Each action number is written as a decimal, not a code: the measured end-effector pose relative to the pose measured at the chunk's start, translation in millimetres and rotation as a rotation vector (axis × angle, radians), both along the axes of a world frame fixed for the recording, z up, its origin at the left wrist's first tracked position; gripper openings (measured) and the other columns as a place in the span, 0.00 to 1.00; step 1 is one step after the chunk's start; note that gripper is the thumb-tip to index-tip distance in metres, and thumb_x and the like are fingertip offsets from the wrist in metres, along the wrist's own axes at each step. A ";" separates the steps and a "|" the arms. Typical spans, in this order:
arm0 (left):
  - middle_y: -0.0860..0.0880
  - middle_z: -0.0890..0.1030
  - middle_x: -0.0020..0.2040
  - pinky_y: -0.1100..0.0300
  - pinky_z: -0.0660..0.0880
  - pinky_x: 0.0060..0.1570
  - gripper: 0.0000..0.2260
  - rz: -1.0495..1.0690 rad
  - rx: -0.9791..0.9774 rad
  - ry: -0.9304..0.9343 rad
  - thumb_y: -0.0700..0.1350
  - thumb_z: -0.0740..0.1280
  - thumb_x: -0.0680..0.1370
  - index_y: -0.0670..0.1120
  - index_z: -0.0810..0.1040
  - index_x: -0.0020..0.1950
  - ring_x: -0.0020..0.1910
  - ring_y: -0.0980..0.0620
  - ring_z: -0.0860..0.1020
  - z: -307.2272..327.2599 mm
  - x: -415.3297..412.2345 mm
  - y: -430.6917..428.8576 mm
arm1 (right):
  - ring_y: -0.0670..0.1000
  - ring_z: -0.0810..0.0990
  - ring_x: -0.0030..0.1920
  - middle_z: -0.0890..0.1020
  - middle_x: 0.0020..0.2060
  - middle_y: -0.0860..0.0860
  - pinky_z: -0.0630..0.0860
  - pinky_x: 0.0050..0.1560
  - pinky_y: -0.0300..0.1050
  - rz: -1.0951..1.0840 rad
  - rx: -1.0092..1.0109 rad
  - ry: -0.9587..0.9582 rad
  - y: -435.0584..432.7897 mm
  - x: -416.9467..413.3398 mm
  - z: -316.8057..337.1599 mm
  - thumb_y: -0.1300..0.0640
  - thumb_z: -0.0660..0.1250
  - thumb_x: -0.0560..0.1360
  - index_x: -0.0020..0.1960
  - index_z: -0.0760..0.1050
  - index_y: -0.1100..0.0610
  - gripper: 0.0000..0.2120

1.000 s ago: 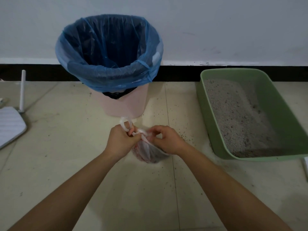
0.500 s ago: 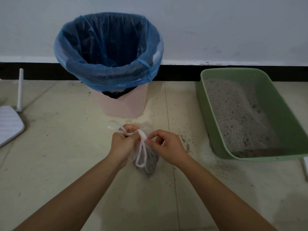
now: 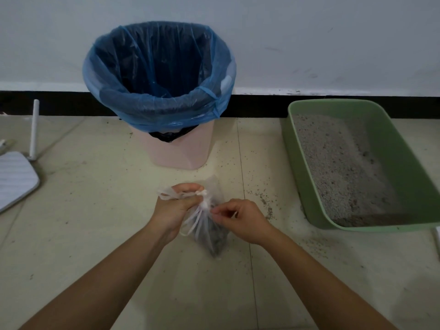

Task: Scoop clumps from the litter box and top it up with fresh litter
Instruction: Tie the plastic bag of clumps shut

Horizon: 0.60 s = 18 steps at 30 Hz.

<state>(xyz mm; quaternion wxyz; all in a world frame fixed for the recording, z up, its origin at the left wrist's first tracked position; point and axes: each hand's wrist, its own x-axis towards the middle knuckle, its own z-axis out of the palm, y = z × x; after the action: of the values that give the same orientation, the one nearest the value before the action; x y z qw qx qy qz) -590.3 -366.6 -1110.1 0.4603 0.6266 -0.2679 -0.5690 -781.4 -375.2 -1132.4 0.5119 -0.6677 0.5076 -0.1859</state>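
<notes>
Two bare forearms reach in from the bottom edge and meet over the tiled floor (image 3: 95, 210). The left hand (image 3: 176, 207) is clenched around the bag's twisted white handles (image 3: 166, 196), a loop of which sticks out to its left. The right hand (image 3: 245, 221) pinches the plastic between thumb and forefinger just below the knot (image 3: 204, 198). The bag (image 3: 210, 236), small and clear, hangs between the hands with dark clumps in its lower part; I cannot tell whether its bottom touches the floor.

Loose grains (image 3: 265, 202) lie scattered on the tiles to the right. Beyond them, by the wall, sits the green box (image 3: 291, 148), with grey litter (image 3: 338, 167) banked towards its left and far side. Left of it stands a pink bin (image 3: 181, 154) with a blue liner (image 3: 166, 115) folded over its rim, its mouth open. At the far left lies a white device (image 3: 14, 179) with an upright antenna (image 3: 34, 129). A black skirting (image 3: 47, 103) runs below the pale wall (image 3: 309, 32).
</notes>
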 end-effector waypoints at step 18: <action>0.38 0.82 0.44 0.48 0.79 0.49 0.04 -0.113 -0.050 0.081 0.33 0.71 0.73 0.37 0.77 0.45 0.45 0.41 0.81 10.0 2.7 1.0 | 0.42 0.76 0.46 0.76 0.48 0.44 0.72 0.45 0.31 0.002 -0.151 0.098 -26.6 5.1 27.2 0.49 0.65 0.80 0.49 0.77 0.45 0.03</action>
<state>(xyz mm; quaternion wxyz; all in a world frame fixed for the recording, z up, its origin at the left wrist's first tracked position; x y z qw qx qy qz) -587.6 -365.6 -1100.1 0.4533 0.5750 -0.2982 -0.6123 -776.3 -401.8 -1105.2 0.4347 -0.7134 0.5157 -0.1902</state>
